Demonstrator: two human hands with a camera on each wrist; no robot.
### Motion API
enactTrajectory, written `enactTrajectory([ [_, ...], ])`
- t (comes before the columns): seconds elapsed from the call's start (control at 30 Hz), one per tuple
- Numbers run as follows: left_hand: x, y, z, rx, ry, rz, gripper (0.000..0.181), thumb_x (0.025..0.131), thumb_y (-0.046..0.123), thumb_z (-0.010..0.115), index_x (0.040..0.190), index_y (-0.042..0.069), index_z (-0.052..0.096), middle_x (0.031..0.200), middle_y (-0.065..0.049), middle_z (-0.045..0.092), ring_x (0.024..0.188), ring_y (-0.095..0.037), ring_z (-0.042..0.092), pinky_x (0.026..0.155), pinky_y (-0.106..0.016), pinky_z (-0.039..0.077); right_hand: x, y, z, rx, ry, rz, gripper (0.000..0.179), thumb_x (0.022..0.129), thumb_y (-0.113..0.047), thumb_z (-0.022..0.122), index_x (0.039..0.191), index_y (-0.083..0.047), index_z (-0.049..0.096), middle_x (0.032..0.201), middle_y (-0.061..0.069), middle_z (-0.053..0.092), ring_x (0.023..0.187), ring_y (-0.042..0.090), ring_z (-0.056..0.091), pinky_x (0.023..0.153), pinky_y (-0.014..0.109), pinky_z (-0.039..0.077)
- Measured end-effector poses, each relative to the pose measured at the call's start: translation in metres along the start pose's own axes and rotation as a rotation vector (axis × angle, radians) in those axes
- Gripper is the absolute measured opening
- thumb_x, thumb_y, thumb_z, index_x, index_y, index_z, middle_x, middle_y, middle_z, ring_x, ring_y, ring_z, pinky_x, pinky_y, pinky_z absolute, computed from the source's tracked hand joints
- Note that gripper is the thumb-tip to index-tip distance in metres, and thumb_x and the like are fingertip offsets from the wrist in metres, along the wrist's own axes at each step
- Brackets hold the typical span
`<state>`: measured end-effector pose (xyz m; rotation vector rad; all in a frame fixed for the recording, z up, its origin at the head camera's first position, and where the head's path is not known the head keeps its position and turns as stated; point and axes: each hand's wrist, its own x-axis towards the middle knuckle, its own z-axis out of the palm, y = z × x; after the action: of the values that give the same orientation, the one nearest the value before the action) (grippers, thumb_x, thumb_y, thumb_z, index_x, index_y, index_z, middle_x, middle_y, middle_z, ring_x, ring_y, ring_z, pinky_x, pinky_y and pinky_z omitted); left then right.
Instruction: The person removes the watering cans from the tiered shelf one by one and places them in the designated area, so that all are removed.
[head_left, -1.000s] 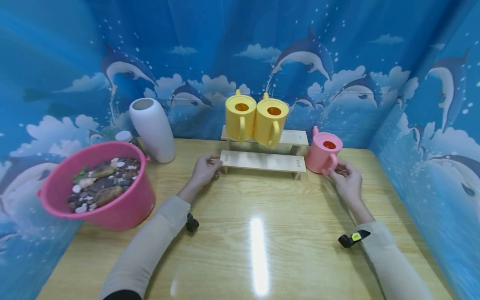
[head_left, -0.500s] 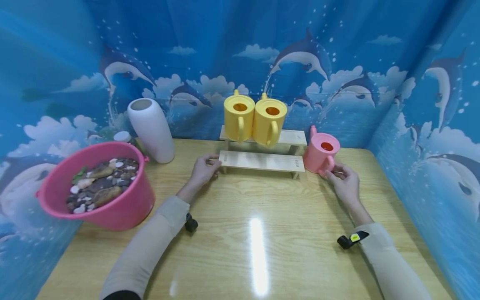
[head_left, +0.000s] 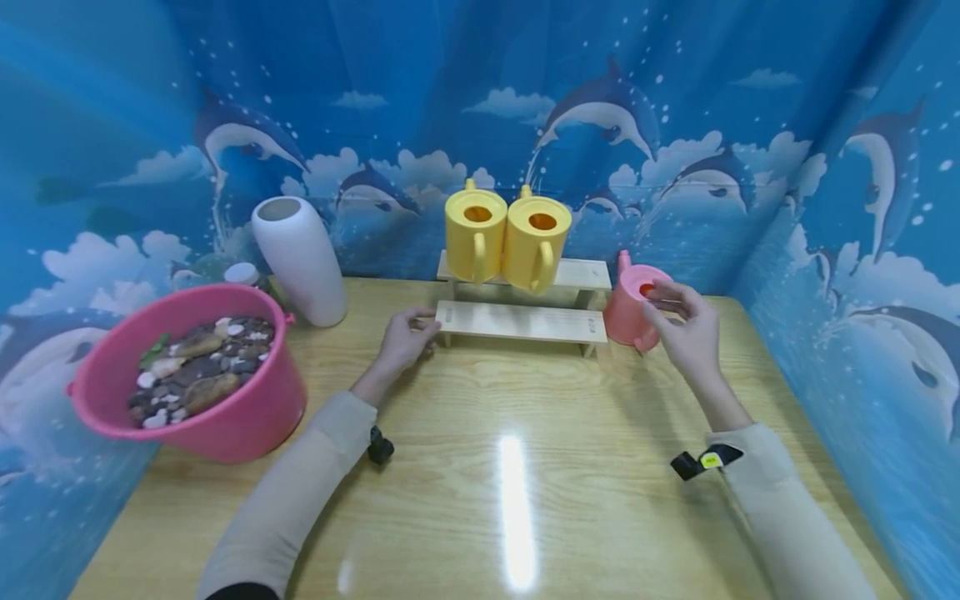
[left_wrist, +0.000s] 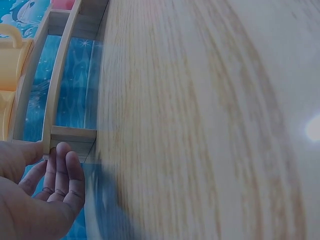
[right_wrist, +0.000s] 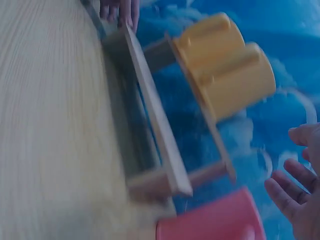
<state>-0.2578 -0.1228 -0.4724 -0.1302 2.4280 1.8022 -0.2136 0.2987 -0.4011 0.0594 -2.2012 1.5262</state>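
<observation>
Two yellow watering cans (head_left: 461, 246) stand side by side on the upper step of a two-tier wooden stand (head_left: 521, 321), handles toward me. My left hand (head_left: 405, 340) pinches the left end of the lower board; in the left wrist view the thumb lies over the board's edge, with fingers (left_wrist: 61, 175) at its other side. To the right of the stand, a pink watering can (head_left: 626, 315) rests on the table. Near its top is my right hand (head_left: 688, 333), fingers spread and holding nothing. The right wrist view shows those fingers (right_wrist: 287, 195) apart from the pink can.
A pink bucket (head_left: 288, 392) of stones stands at the left of the wooden table (head_left: 450, 483). Behind it are a tall white vase (head_left: 303, 258) and a white-lidded jar (head_left: 243, 273). A blue dolphin-print curtain (head_left: 420, 83) encloses the back and sides.
My right hand has let go of the pink watering can's handle and lifted up beside its top. The left hand keeps its place on the stand.
</observation>
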Motion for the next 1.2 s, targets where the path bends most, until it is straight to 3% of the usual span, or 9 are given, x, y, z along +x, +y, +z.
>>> enactTrajectory([
  [0.13, 0.000, 0.000, 0.000, 0.002, 0.004, 0.003, 0.040, 0.104, 0.014, 0.067, 0.142, 0.003, 0.062, 0.115, -0.023, 0.069, 0.071, -0.013, 0.068, 0.065, -0.022, 0.063, 0.003, -0.023, 0.032, 0.000, -0.111, -0.077, 0.043, 0.095, -0.005, 0.077, 0.136, 0.003, 0.066, 0.112, 0.005, 0.076, 0.096, -0.007, 0.067, 0.084, 0.005, 0.056],
  [0.27, 0.001, 0.000, 0.001, -0.002, 0.003, -0.001, 0.040, 0.104, 0.013, 0.067, 0.142, 0.002, 0.062, 0.113, -0.022, 0.069, 0.070, -0.013, 0.068, 0.064, -0.021, 0.063, 0.005, -0.037, 0.062, 0.031, -0.188, -0.088, 0.043, 0.096, -0.009, 0.077, 0.137, 0.000, 0.066, 0.123, 0.026, 0.072, 0.098, -0.005, 0.066, 0.084, 0.006, 0.056],
  [0.57, -0.002, 0.001, 0.001, -0.002, 0.006, -0.019, 0.039, 0.104, 0.014, 0.067, 0.142, 0.003, 0.062, 0.110, -0.018, 0.068, 0.072, -0.015, 0.068, 0.065, -0.024, 0.064, 0.011, -0.049, 0.110, 0.052, -0.224, -0.023, 0.046, 0.096, -0.020, 0.080, 0.135, -0.002, 0.066, 0.125, 0.022, 0.072, 0.110, 0.025, 0.069, 0.080, 0.009, 0.058],
  [0.63, -0.002, 0.001, 0.001, 0.000, 0.007, -0.022, 0.039, 0.104, 0.014, 0.067, 0.141, 0.003, 0.062, 0.109, -0.017, 0.068, 0.072, -0.015, 0.068, 0.065, -0.024, 0.064, 0.012, -0.050, 0.116, 0.052, -0.217, -0.013, 0.044, 0.096, -0.019, 0.080, 0.134, -0.001, 0.067, 0.125, 0.022, 0.072, 0.110, 0.026, 0.069, 0.080, 0.009, 0.059],
  [0.83, 0.000, 0.001, 0.002, 0.004, 0.011, -0.040, 0.039, 0.104, 0.015, 0.067, 0.142, 0.004, 0.063, 0.109, -0.017, 0.067, 0.070, -0.014, 0.068, 0.064, -0.024, 0.063, 0.012, -0.052, 0.122, 0.037, -0.172, -0.034, 0.035, 0.096, -0.014, 0.079, 0.126, 0.001, 0.070, 0.119, 0.023, 0.072, 0.098, 0.007, 0.065, 0.083, 0.010, 0.056],
  [1.0, -0.001, 0.002, 0.002, 0.005, 0.012, -0.048, 0.040, 0.104, 0.015, 0.067, 0.142, 0.004, 0.062, 0.112, -0.018, 0.067, 0.068, -0.012, 0.066, 0.064, -0.023, 0.063, 0.013, -0.052, 0.115, 0.097, -0.137, -0.052, 0.031, 0.095, -0.006, 0.078, 0.122, 0.007, 0.069, 0.111, 0.024, 0.072, 0.089, -0.001, 0.065, 0.073, 0.009, 0.058],
  [1.2, -0.001, 0.003, 0.001, 0.009, 0.008, -0.033, 0.039, 0.105, 0.014, 0.066, 0.142, 0.004, 0.062, 0.112, -0.019, 0.067, 0.068, -0.012, 0.066, 0.063, -0.023, 0.063, 0.013, -0.053, 0.092, 0.175, -0.094, -0.052, 0.032, 0.094, 0.001, 0.076, 0.121, 0.012, 0.067, 0.096, -0.005, 0.069, 0.086, -0.001, 0.068, 0.068, 0.013, 0.063],
])
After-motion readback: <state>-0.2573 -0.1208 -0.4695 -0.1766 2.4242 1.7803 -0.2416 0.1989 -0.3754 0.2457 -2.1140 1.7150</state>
